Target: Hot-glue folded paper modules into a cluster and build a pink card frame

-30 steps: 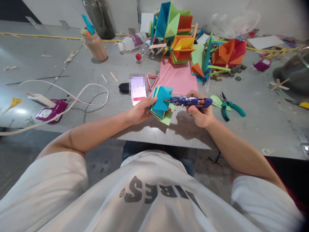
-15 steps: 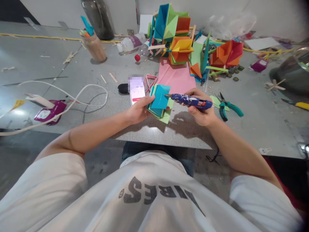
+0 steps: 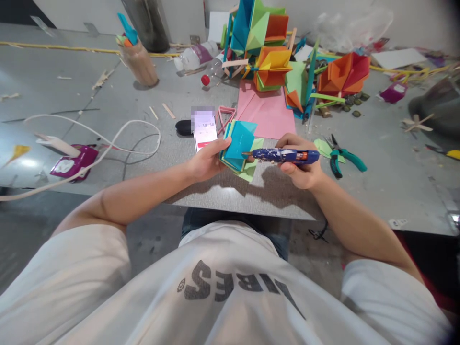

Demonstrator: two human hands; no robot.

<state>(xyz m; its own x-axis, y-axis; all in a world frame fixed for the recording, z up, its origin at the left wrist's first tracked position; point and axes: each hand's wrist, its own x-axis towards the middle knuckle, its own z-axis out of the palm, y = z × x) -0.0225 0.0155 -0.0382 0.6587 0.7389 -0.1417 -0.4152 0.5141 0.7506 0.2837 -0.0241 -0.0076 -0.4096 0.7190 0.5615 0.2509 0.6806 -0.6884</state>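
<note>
My left hand grips a stack of folded paper, blue on top with light green and yellow layers beneath, thumb pressed on its left edge. Wrapped round a blue glue gun, my right hand keeps the nozzle at the lower right part of the blue sheet; whether the tip touches the paper I cannot tell. A faint line of glue seems to run over the blue face. Behind my left hand lies a lit phone, and right of the glue gun are teal-handled pliers.
Folded paper shapes stand at the back, over pink paper. A plastic bottle and a wooden cup are at back left. A purple device with a white cable lies left; a yellow-handled tool is far right.
The glue gun's nozzle has moved down and slightly left across the blue paper, and the gun is now more level. The left hand still holds the stack, which has tilted slightly.
</note>
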